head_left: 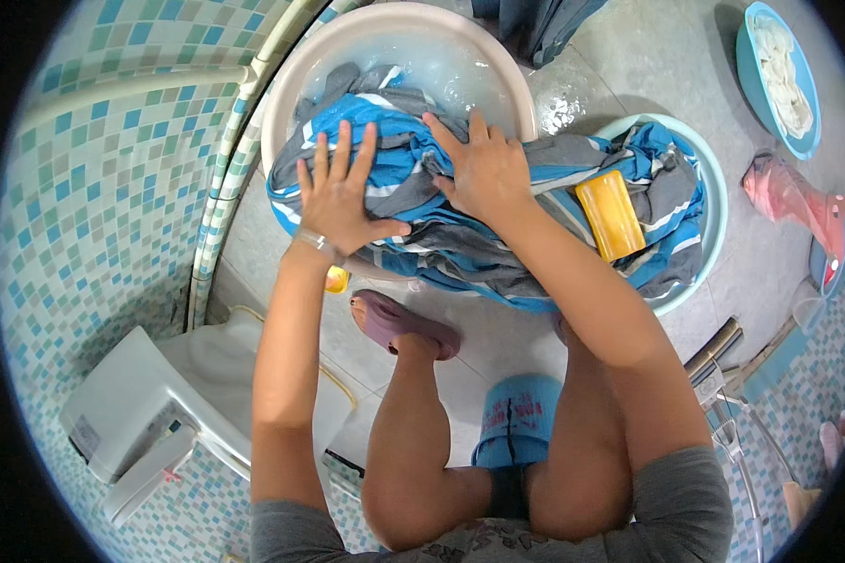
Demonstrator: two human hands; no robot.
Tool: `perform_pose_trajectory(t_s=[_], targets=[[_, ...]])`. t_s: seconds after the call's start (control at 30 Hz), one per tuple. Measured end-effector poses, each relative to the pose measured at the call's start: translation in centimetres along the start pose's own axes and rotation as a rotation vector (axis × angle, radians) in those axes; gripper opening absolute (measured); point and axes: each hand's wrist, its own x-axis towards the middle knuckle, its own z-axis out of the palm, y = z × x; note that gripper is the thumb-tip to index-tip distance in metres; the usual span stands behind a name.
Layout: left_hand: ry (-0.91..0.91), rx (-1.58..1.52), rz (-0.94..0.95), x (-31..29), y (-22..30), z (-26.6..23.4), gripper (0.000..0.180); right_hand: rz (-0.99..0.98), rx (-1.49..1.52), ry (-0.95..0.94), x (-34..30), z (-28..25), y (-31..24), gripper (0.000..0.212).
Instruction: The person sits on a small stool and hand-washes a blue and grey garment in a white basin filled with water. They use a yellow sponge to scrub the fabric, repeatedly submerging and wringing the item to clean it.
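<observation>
Grey sleeves (681,511) are nearest. The left hand (336,214) spread wide, the right hand (490,175) more loosely, both lie on the striped cloth (399,174), which bridges a beige basin (522,98) and a pale blue basin (718,202). Even pressure, clear of the yellow bar (610,216), should work best.

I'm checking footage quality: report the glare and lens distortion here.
Head view: bright glare on the grey floor beside the beige basin; head view: fisheye bending of the tiled wall, with black corners; head view: left hand and right hand fairly sharp.
</observation>
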Motion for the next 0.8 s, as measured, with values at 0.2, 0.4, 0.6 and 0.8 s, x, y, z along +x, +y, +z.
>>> perform_pose_trajectory(t_s=[0.2,0.4,0.6,0.8], targets=[[-0.199,0.088,-0.191,5.2,2.4,2.1,0.128,0.071,-0.122,-0.027,2.4,2.4,0.6,0.062],[0.117,-0.091,-0.088,7.0,0.8,3.5,0.118,0.076,1.412,-0.096,1.3,-2.3,3.6,0.052],[0.483,-0.966,0.146,5.9,3.1,1.1,0.045,0.487,2.332,-0.102,0.0,-3.1,4.6,0.045],[0.464,-0.548,0.246,1.6,13.4,-0.3,0.043,0.299,2.166,-0.106,1.8,1.9,5.4,0.045]])
